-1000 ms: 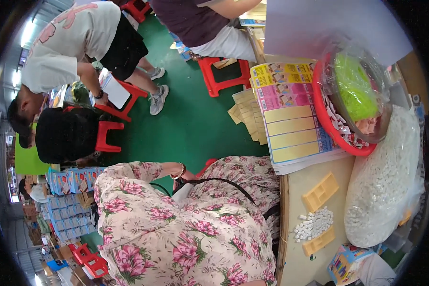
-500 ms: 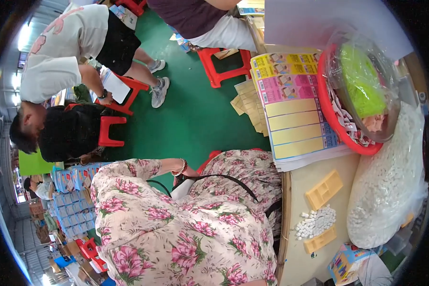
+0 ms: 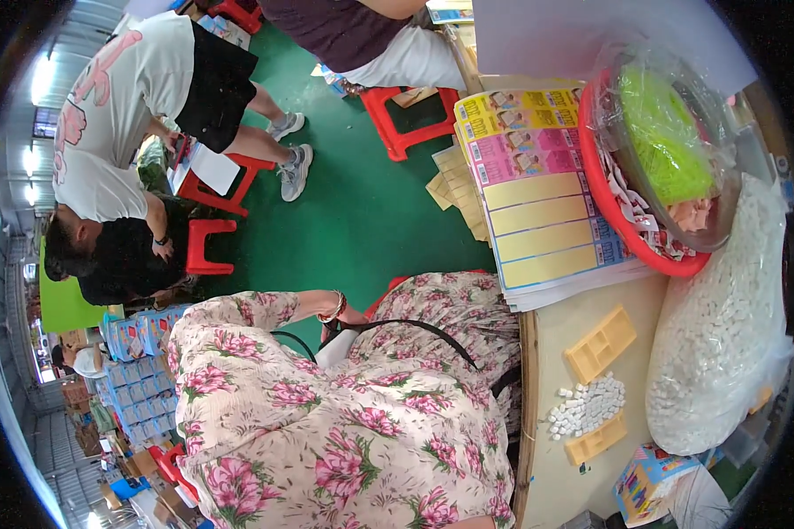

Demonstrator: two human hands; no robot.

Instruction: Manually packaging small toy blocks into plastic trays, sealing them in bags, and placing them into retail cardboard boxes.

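Observation:
My left hand point(image 3: 353, 317), with a bracelet at its wrist, lies near the lap of my floral dress point(image 3: 344, 414). Next to it are a black strap point(image 3: 415, 328) and a white flat thing point(image 3: 335, 349). Its fingers are mostly hidden, so I cannot tell whether it grips either. At the lower edge only a sliver of my right arm point(image 3: 475, 524) shows; that hand is out of the picture. On the table to the right, small white blocks point(image 3: 584, 407) lie heaped between two pale yellow compartment trays point(image 3: 600, 344) point(image 3: 596, 439).
Printed sheets point(image 3: 543, 212) are stacked beside a red basin point(image 3: 595, 167) and a big clear bag of white pieces point(image 3: 715, 353). A colourful box point(image 3: 648, 485) stands nearer. Red stools point(image 3: 210, 247) and a person in a white shirt point(image 3: 123, 115) are at left; another person point(image 3: 362, 44) sits beyond.
The person in the white shirt has lifted a hand off the white sheet and leans differently; a red thing now shows near one hand. The whole view has shifted slightly. My left hand looks unmoved.

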